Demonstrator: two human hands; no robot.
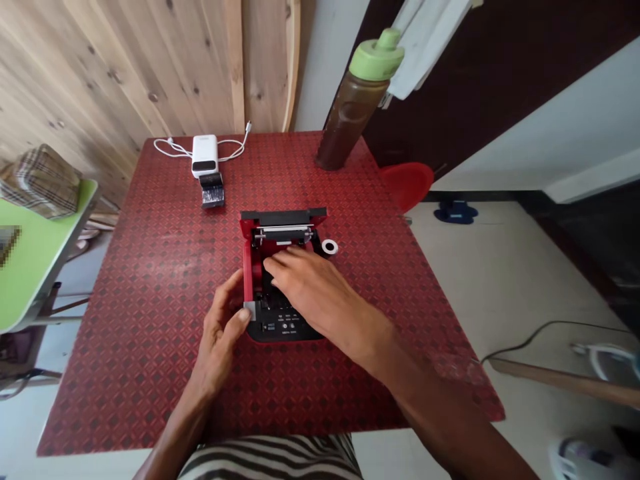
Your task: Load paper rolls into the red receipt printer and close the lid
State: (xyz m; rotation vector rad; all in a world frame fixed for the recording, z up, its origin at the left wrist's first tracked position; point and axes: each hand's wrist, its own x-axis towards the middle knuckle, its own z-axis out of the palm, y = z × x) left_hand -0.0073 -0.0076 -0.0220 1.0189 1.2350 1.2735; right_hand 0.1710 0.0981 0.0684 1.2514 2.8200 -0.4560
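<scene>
A red and black label printer stands on the table with its lid raised at the back. My left hand grips the printer's left side, thumb on the grey front corner and fingers against the outer wall. Reaching into the open compartment from the right, my right hand has its fingers bent and close together. Its fingertips are partly hidden, and I cannot make out what they hold. Just right of the printer is a small roll with a white ring-shaped end and a dark centre.
A white power bank with white cables lies at the back left of the red patterned table, a crumpled black strip before it. A tall brown bottle with a green cap stands at the back right. A red stool is beyond the right edge.
</scene>
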